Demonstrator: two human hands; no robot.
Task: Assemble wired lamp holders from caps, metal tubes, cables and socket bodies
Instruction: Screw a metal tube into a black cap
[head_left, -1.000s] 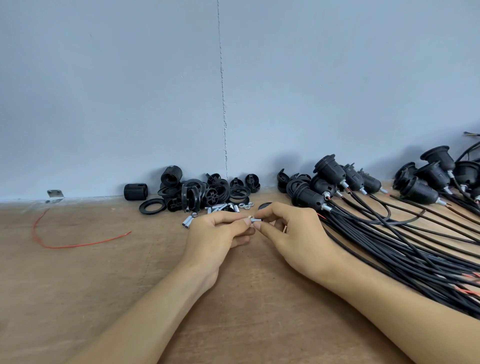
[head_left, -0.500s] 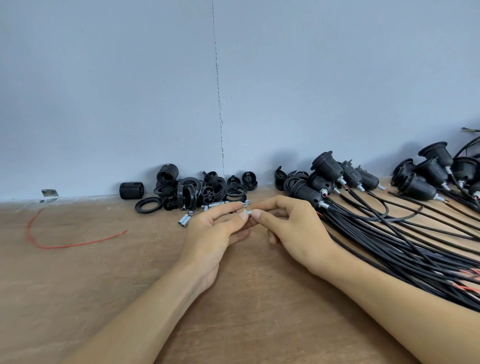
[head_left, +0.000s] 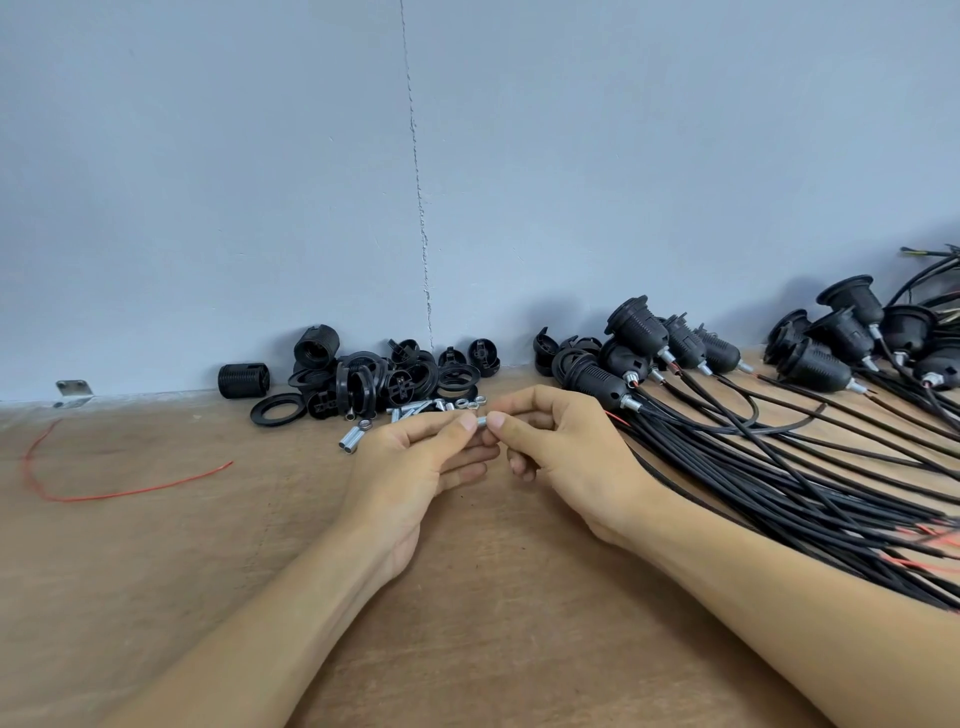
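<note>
A short silver metal tube (head_left: 481, 421) is pinched between the fingertips of my left hand (head_left: 415, 462) and my right hand (head_left: 561, 447), just above the wooden table. Most of the tube is hidden by the fingers. Behind the hands lie several loose metal tubes (head_left: 410, 408) and small nuts. A heap of black caps, rings and socket bodies (head_left: 374, 379) sits against the wall. To the right lie several assembled black lamp holders (head_left: 639, 332) with black cables (head_left: 779, 467) fanning toward the near right.
The wooden table (head_left: 208, 545) meets a grey wall (head_left: 260, 182) at the back. A loose red wire (head_left: 104, 491) curls at the left, near a small metal bracket (head_left: 72, 392). One ribbed black socket body (head_left: 243, 380) lies apart, left of the heap.
Both hands stay together on the small tube and shift only slightly, the fingertips turning it. The camera view drifted a little.
</note>
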